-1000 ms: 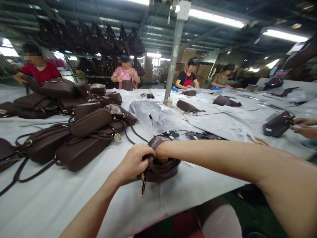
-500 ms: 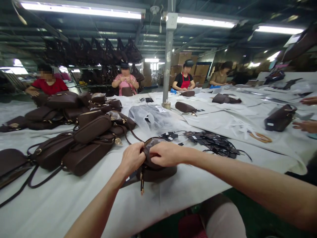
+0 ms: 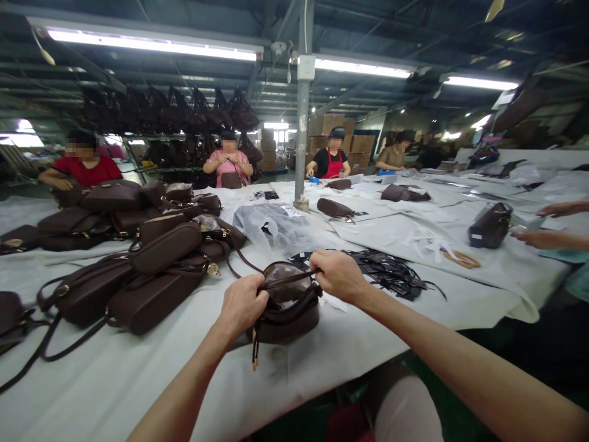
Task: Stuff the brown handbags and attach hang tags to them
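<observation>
A dark brown handbag point(image 3: 288, 328) rests on the white-covered table in front of me, its top open and clear plastic showing inside. Across that opening a narrow brown strap point(image 3: 292, 280) is stretched between my two hands. My left hand point(image 3: 243, 304) is closed on its left end, close to the bag's edge. At the other end, my right hand point(image 3: 339, 276) pinches it just above the bag's right side. Gold-tipped cords point(image 3: 254, 356) hang down the bag's front left.
A heap of brown handbags point(image 3: 156, 276) lies to the left. Beyond my hands are a crumpled plastic sheet point(image 3: 271, 227) and a pile of black tags point(image 3: 396, 276). A grey post point(image 3: 302, 123) rises from the table. Co-workers sit opposite; another person's hands point(image 3: 547, 236) reach in at right.
My right hand has come out of the bag's opening and moved right, drawing the strap taut. The opening shows more widely now. My left hand remains at the bag's left edge.
</observation>
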### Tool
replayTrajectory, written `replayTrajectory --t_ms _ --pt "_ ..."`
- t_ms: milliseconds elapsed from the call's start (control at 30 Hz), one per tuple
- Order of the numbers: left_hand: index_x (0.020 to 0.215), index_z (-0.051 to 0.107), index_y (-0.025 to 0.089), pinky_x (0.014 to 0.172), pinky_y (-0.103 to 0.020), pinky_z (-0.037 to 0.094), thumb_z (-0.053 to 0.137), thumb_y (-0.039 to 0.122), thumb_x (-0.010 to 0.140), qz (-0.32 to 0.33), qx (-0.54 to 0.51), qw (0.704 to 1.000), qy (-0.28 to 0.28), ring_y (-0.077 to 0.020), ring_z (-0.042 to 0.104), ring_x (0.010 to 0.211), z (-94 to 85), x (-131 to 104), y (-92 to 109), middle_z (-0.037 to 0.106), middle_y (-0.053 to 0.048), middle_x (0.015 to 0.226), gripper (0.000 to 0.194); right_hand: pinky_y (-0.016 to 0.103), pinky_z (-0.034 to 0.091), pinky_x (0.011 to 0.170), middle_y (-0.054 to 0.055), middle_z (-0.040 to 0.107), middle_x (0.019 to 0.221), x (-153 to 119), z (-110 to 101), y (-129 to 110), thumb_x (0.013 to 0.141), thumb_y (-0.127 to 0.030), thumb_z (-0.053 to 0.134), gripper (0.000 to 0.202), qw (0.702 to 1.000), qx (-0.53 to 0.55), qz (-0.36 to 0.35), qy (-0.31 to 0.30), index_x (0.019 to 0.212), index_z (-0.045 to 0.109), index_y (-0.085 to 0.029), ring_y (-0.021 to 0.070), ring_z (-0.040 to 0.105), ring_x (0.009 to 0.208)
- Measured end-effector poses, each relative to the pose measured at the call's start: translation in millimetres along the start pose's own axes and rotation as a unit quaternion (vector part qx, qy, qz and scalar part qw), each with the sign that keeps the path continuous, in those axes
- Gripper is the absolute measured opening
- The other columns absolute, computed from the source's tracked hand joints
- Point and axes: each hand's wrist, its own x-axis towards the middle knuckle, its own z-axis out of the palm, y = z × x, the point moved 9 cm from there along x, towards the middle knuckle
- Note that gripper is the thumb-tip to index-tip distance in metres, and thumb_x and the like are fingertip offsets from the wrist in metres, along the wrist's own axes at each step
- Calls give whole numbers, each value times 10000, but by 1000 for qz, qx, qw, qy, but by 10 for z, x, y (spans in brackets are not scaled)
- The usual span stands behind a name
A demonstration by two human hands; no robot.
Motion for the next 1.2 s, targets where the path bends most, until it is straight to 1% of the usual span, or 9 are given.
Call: replayTrajectory --t_ms 167,400,533,633,767,833,1000,1100,1200 --pt "701 564 201 601 -310 319 418 184 752 -8 42 999 4 -237 639 804 7 21 11 690 -66 817 156 258 401 609 40 647 747 61 171 615 819 -175 515 69 983 91 159 -13 801 581 -184 165 584 670" --pt "734 579 204 630 -298 359 426 194 770 -7 41 999 17 -221 640 828 31 32 -39 692 -60 835 157 220 403 555 -17 639 652 111 117 311 840 -236 500 145 978 176 89 -62 733 593 -203 116 570 569" --pt "758 591 205 640 -300 373 424 191 777 -19 45 999 10 -228 645 835 33 46 -47 698 -63 846 168 251 416 603 1 610 684 -56 122 407 806 -271 525 97 977 167 134 20 736 549 -208 150 576 656" --pt "768 600 203 653 -302 387 426 189 784 -19 50 999 4 -232 644 845 28 48 -26 698 -68 869 175 265 442 613 22 602 705 -364 330 626 815 -295 482 155 965 161 194 66 689 495 -206 166 603 693" --pt "783 615 203 669 -313 404 425 191 796 -21 57 998 -11 -244 640 860 20 47 33 697 -77 887 191 241 447 425 -5 612 637 -796 879 922 835 -395 419 195 884 336 323 25 821 486 -213 151 611 475" --pt "795 619 201 677 -315 409 425 187 797 -23 62 998 -17 -247 637 867 20 50 61 694 -81 896 194 250 470 405 -9 620 657 -842 960 995 791 -427 459 223 839 420 344 49 855 478 -214 159 628 471" --pt "782 600 198 690 -299 402 431 171 800 -15 57 998 -1 -226 630 862 20 49 56 684 -74 872 172 283 544 588 -20 620 720 -353 365 996 711 -371 558 232 858 434 240 136 879 514 -216 144 636 616" --pt "800 589 196 697 -298 398 419 172 821 0 21 1000 23 -223 627 871 8 27 32 680 -72 876 173 254 483 553 -40 607 644 82 82 640 689 -338 648 268 896 428 116 20 901 562 -199 125 572 564" --pt "893 588 200 701 -290 405 452 212 838 -8 -28 999 42 -222 623 879 -8 0 -22 676 -60 895 146 215 417 549 -44 592 622 286 54 270 704 -307 665 177 910 395 29 -125 796 600 -171 101 527 579"
